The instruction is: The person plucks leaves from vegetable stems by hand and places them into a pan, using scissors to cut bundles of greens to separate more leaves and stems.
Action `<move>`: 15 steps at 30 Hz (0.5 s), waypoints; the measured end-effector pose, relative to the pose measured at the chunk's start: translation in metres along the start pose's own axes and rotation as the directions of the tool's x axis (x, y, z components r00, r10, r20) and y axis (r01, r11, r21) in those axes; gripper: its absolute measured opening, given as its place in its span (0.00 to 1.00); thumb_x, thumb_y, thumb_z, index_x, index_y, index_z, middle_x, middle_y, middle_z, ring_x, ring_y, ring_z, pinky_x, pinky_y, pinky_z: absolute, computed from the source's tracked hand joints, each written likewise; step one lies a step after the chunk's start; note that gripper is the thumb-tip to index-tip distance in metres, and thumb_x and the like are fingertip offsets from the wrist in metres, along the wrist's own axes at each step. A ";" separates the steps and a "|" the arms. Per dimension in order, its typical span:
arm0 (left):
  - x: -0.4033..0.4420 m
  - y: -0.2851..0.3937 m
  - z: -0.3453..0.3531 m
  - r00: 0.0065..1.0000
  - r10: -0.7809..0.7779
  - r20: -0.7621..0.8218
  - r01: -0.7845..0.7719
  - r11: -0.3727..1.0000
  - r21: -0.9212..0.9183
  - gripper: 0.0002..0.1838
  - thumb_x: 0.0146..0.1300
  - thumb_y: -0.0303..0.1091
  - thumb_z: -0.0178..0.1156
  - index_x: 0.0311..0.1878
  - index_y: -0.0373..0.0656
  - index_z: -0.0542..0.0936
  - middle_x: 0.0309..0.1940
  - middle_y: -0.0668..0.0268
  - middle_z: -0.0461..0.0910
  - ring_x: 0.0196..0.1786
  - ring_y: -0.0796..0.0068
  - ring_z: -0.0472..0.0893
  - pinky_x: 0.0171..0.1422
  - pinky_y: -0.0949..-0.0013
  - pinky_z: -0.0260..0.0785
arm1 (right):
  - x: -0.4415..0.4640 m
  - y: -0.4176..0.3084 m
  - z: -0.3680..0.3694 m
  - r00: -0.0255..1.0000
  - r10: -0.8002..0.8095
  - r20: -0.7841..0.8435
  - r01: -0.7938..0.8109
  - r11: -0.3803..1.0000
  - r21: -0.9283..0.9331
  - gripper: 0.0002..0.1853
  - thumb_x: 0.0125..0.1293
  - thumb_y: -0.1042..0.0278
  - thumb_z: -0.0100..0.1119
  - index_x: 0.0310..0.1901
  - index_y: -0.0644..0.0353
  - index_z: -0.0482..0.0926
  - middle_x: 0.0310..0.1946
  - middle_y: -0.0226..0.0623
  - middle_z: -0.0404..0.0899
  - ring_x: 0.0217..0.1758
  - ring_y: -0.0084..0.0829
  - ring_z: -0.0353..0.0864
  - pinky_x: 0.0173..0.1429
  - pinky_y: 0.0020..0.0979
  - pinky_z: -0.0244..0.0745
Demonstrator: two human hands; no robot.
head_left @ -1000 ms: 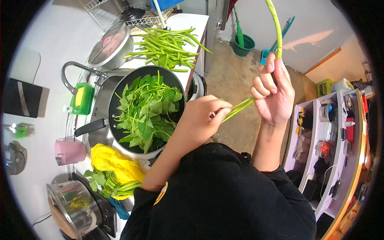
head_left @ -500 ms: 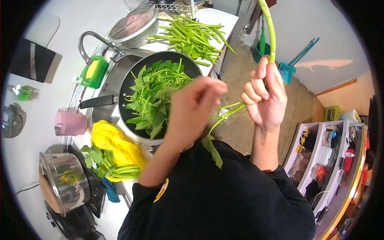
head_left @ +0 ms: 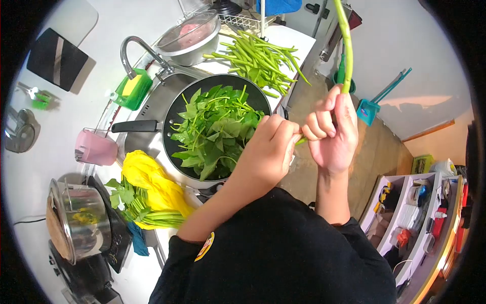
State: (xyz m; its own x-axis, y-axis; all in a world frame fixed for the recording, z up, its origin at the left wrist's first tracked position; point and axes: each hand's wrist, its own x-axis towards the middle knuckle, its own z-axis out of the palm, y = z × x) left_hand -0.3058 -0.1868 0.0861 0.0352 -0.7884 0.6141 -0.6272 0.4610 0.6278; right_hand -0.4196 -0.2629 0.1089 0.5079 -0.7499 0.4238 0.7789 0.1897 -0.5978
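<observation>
My right hand [head_left: 331,129] is closed around a long green stem, which looks like water spinach [head_left: 346,55]; it sticks up past the top edge of the view. Beside it, my left hand [head_left: 271,152] has its fingers wrapped round the lower part of the same stem. A short piece of that stem shows between the two hands, and my left fist hides the rest. Left of my hands, a black frying pan [head_left: 142,126] holds a heap of loose leaves and thin stalks [head_left: 217,129]. Behind the pan lies a pile of bare green stems [head_left: 260,58].
The pan rests over a steel sink [head_left: 152,96] with a curved faucet [head_left: 139,43]. Nearby are a yellow bag [head_left: 154,182] of greens, a pink cup [head_left: 96,148], a glass-sided pot [head_left: 83,220] and a metal bowl [head_left: 190,50]. A shelf [head_left: 405,218] stands to my right.
My left hand has moved right, from over the pan to beside my right hand, and closed on the stem's lower part. The leaf that dangled there is hidden. The view has shifted slightly.
</observation>
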 end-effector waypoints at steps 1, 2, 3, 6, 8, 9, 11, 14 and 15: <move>-0.001 -0.001 0.003 0.999 -0.031 -0.042 0.030 0.999 -0.014 0.07 0.57 0.21 0.54 0.39 0.37 0.70 0.32 0.56 0.68 0.36 0.56 0.70 0.41 0.61 0.64 | -0.001 0.004 0.005 0.999 -0.046 -0.018 0.046 0.999 0.009 0.14 0.74 0.59 0.32 0.35 0.58 0.63 0.13 0.21 0.50 0.12 0.14 0.42 0.17 0.19 0.40; -0.002 -0.001 0.004 0.995 -0.063 -0.081 0.061 0.998 -0.031 0.08 0.57 0.21 0.54 0.40 0.37 0.69 0.33 0.56 0.68 0.37 0.56 0.70 0.42 0.62 0.64 | -0.001 0.009 0.009 0.995 -0.091 -0.039 0.092 0.996 0.017 0.14 0.75 0.59 0.32 0.35 0.58 0.63 0.13 0.21 0.51 0.12 0.14 0.42 0.17 0.19 0.40; -0.003 -0.001 0.001 0.990 -0.093 -0.103 0.091 0.996 -0.024 0.07 0.57 0.21 0.52 0.39 0.37 0.69 0.33 0.56 0.68 0.37 0.55 0.70 0.42 0.61 0.64 | -0.001 0.015 0.010 0.990 -0.138 0.025 0.138 0.990 0.005 0.14 0.74 0.58 0.32 0.35 0.57 0.62 0.13 0.21 0.51 0.13 0.14 0.42 0.17 0.20 0.40; 0.001 -0.021 -0.030 0.944 -0.102 -0.313 0.196 0.938 0.287 0.04 0.61 0.24 0.46 0.36 0.38 0.70 0.33 0.56 0.70 0.39 0.55 0.71 0.45 0.60 0.64 | -0.012 0.011 0.020 0.993 -0.113 0.041 0.113 0.993 0.016 0.14 0.74 0.56 0.32 0.36 0.57 0.62 0.14 0.21 0.51 0.13 0.14 0.43 0.17 0.20 0.41; 0.007 -0.030 -0.076 0.831 -0.191 -0.522 0.376 0.885 0.276 0.08 0.65 0.30 0.46 0.35 0.37 0.73 0.34 0.60 0.73 0.37 0.66 0.72 0.46 0.66 0.65 | -0.011 -0.002 0.013 0.988 -0.150 0.043 0.151 0.988 -0.014 0.14 0.75 0.57 0.32 0.36 0.56 0.61 0.14 0.21 0.50 0.14 0.14 0.42 0.17 0.19 0.41; 0.004 -0.032 -0.092 0.734 -0.281 -0.618 0.321 0.946 -0.049 0.09 0.67 0.32 0.47 0.38 0.38 0.74 0.35 0.65 0.74 0.36 0.76 0.71 0.44 0.72 0.64 | -0.009 -0.009 0.004 0.986 -0.164 0.027 0.162 0.985 0.054 0.13 0.75 0.58 0.31 0.36 0.57 0.62 0.15 0.21 0.50 0.14 0.14 0.42 0.18 0.19 0.41; 0.005 -0.022 -0.111 0.621 -0.274 -0.734 0.229 0.959 -0.164 0.08 0.67 0.30 0.50 0.42 0.38 0.76 0.37 0.70 0.75 0.35 0.84 0.69 0.41 0.79 0.64 | -0.004 -0.022 -0.013 0.981 -0.196 -0.002 0.195 0.972 0.133 0.13 0.75 0.60 0.31 0.36 0.58 0.62 0.15 0.22 0.50 0.15 0.14 0.43 0.18 0.19 0.41; -0.003 -0.036 -0.110 0.785 -0.173 -0.595 0.296 0.948 0.116 0.11 0.66 0.30 0.52 0.48 0.39 0.77 0.40 0.66 0.78 0.42 0.80 0.73 0.48 0.77 0.65 | -0.002 -0.030 -0.027 0.974 -0.228 -0.017 0.227 0.956 0.187 0.14 0.75 0.59 0.31 0.37 0.59 0.64 0.15 0.22 0.51 0.14 0.14 0.43 0.18 0.19 0.43; -0.006 -0.038 -0.111 0.784 -0.176 -0.595 0.299 0.948 0.114 0.11 0.66 0.30 0.52 0.48 0.39 0.77 0.40 0.66 0.78 0.42 0.80 0.73 0.48 0.77 0.65 | -0.003 -0.031 -0.028 0.972 -0.231 -0.035 0.233 0.952 0.199 0.15 0.75 0.59 0.31 0.37 0.58 0.65 0.14 0.22 0.51 0.14 0.14 0.44 0.18 0.18 0.43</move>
